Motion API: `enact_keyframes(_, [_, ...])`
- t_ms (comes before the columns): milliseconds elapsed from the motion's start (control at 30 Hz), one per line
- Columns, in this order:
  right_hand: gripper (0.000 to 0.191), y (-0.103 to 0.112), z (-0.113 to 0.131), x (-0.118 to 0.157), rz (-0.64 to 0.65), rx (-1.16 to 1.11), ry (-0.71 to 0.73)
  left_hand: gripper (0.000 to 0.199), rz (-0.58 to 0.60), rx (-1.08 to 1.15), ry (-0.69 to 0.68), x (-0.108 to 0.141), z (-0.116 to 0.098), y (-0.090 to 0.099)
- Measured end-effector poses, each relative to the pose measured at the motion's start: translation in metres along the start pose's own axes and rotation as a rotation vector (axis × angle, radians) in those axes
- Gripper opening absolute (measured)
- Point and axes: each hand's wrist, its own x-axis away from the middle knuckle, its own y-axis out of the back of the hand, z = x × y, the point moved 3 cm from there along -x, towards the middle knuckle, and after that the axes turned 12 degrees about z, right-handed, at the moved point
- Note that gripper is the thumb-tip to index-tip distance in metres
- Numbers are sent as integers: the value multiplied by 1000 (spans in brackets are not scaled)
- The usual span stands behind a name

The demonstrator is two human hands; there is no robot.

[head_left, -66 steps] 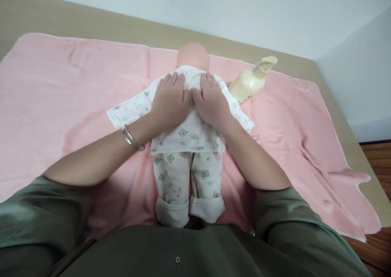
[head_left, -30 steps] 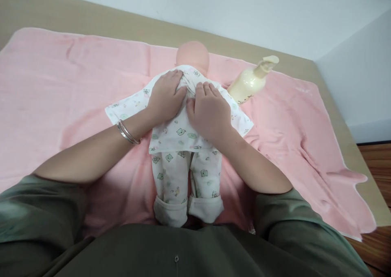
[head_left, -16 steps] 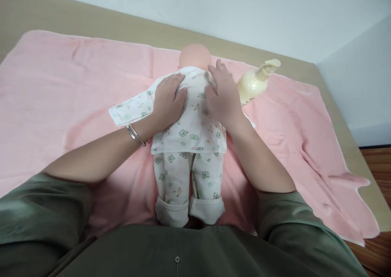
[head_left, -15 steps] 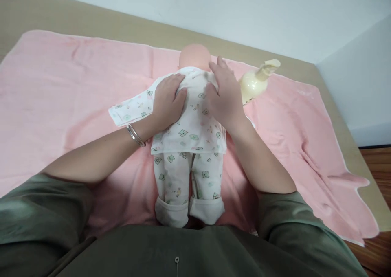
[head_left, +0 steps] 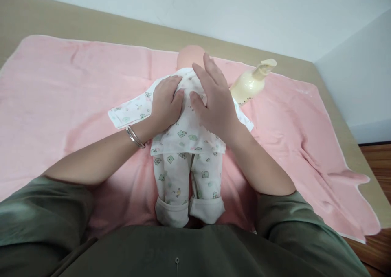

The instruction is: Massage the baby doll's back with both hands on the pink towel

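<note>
A baby doll (head_left: 190, 57) lies face down, head away from me, its face hidden. It wears a white printed top (head_left: 189, 138) and matching trousers (head_left: 177, 175) with turned-up cuffs. My left hand (head_left: 167, 100) rests on the left side of the doll's upper back, fingers stretched out. Over the right side of the back is my right hand (head_left: 215, 102), fingers spread and tilted up toward the head. Whether its palm touches the cloth I cannot tell. Neither hand grips anything.
Under the doll spreads a pink towel (head_left: 116, 77) on a wooden table (head_left: 91, 20). A cream pump bottle (head_left: 250, 83) leans on the towel beyond my right hand. A white wall (head_left: 244, 16) stands behind the table.
My right hand has moved left, from the doll's right shoulder toward the middle of its back, and uncovered the right sleeve. My left hand has stayed in place.
</note>
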Motion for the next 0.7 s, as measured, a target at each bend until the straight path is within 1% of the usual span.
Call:
enact_keyframes(67, [66,-7,0,-2,8,47,-42,65,-3,-25,-2,-1,0,0])
enact_keyframes(133, [63,-18,-4,-8,65,57,-68,69,-37,-52,-3,-2,1,0])
enact_keyframes(200, [60,-23,-10,-12,105,42,-63,65,-86,-61,-14,-3,3,-1])
enact_keyframes(233, [59,-22,-12,-12,104,33,-57,61,-101,-54,-22,-3,4,-1])
enact_keyframes(300, [58,-17,-14,-11,56,18,-58,54,-103,-33,-36,-2,5,-1])
enact_keyframes(367, [60,-12,-13,-9,0,11,-73,50,-90,-28,-42,-2,6,-1])
enact_keyframes(400, [61,-13,-12,-9,-2,10,-78,50,-92,-34,-44,-2,6,-1])
enact_keyframes(500, [62,-24,-11,-13,88,6,-71,50,-104,-66,-42,-2,5,-1])
enact_keyframes(567, [61,-27,-12,-15,135,-12,-56,52,-91,-64,-35,-3,4,-2])
enact_keyframes(633, [61,-20,-12,-14,105,-29,-57,52,-69,-46,-33,-2,3,-3])
enact_keyframes(700, [63,-9,-11,-10,22,-32,-72,52,-55,-37,-25,-1,3,-2])
